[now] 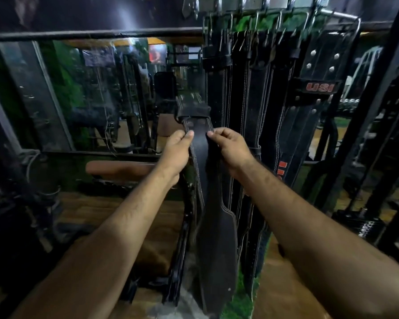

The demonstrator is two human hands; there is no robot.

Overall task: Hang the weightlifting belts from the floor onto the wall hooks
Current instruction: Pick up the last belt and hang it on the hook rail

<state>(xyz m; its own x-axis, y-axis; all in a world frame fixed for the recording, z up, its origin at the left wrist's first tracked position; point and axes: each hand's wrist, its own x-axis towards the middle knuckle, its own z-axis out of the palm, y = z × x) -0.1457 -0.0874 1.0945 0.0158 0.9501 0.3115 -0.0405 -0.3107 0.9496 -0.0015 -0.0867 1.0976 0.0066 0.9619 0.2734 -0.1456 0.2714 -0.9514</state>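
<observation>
In front of a dark wall rack, two bare forearms reach forward and both hands grip one black leather weightlifting belt with pale stitching along its edges. The left hand pinches the belt's left edge, thumb on the face and fingers curled behind. The right hand pinches the right edge in the same way, thumb tip on the leather and fingers folded underneath. Both hands sit just below the belt's loop, level with each other and near together, with the strap's narrow part between them. From there the belt hangs straight down, widens into its broad back pad and ends near the bottom of the view; it is clear of the hooks.

Behind and to the right, a row of metal wall hooks runs along a pale plate at the top; roughly seven hooks show, though blur makes the count uncertain. Black belts already hang from them, packed side by side; about five can be told apart. One of these, the belt with silver rivets and a red USI label, hangs furthest right. To the left a large mirror reflects gym machines. One brown padded bench stands below it, on a wooden floor.
</observation>
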